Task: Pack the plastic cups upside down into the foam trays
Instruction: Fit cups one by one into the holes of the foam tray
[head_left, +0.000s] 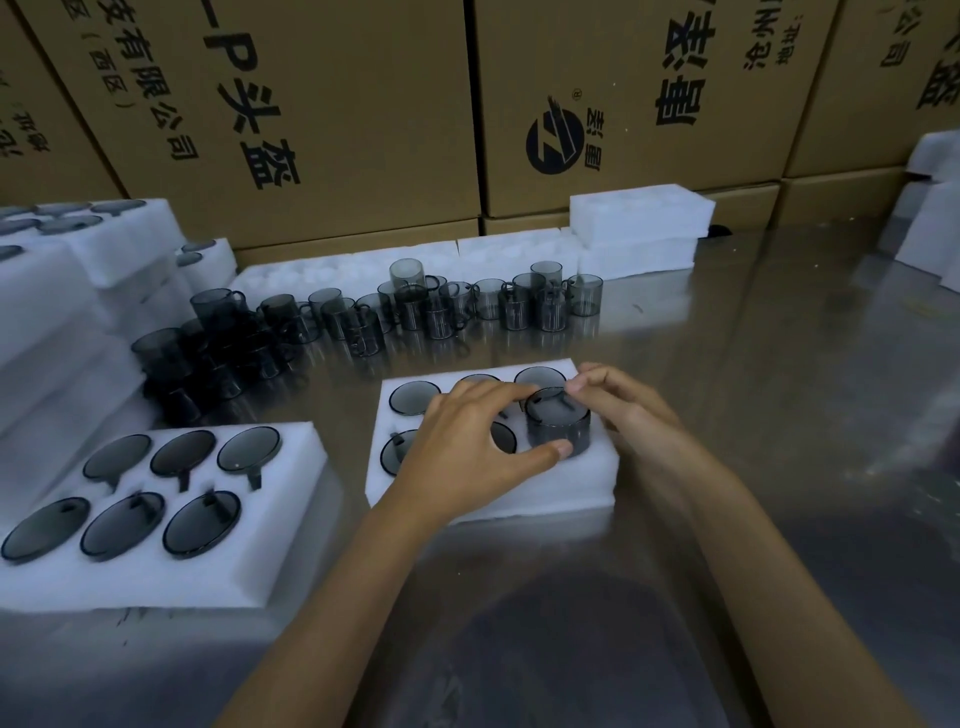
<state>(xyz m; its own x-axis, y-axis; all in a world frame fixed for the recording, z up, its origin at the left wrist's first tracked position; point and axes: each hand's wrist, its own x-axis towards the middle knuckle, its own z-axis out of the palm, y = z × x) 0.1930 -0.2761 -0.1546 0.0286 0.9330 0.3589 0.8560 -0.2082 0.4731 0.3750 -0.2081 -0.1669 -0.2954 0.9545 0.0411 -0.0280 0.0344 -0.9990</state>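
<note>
cup: the smoky cup (557, 425) stands upside down in the near-right pocket of the tray (566, 488), only partly sunk, with its wall well above the foam.
left hand: your left hand (470, 436) grips the cup, thumb on the near wall, fingers over the far side; the palm hides the middle pockets.
right hand: your right hand (621, 410) pinches at the cup's top edge around 1 o'clock, fingertips curled; I can't tell whether they're on the handle or the rim.
tray: the other five pockets look filled and flush, though two are partly hidden by your hand; this looks like the last slot.
how to seat: line the handle up with the pocket's slot first, then press straight down with both hands evenly. Don't tilt it, as the foam lip may snag the rim.
risk: pushing on one side only could lift the tray's near edge or crush the foam.
done check: the base should sit level with its neighbours.
full tray: at 9 o'clock another tray (156, 519) has six cups seated and handles in their slots; use it as reference.
loose cups: a cluster (363, 317) waits at 11 to 12 o'clock on the table (779, 415).
spare foam: empty blocks (641, 213) are stacked at 1 o'clock, against the cartons (337, 104).
</note>
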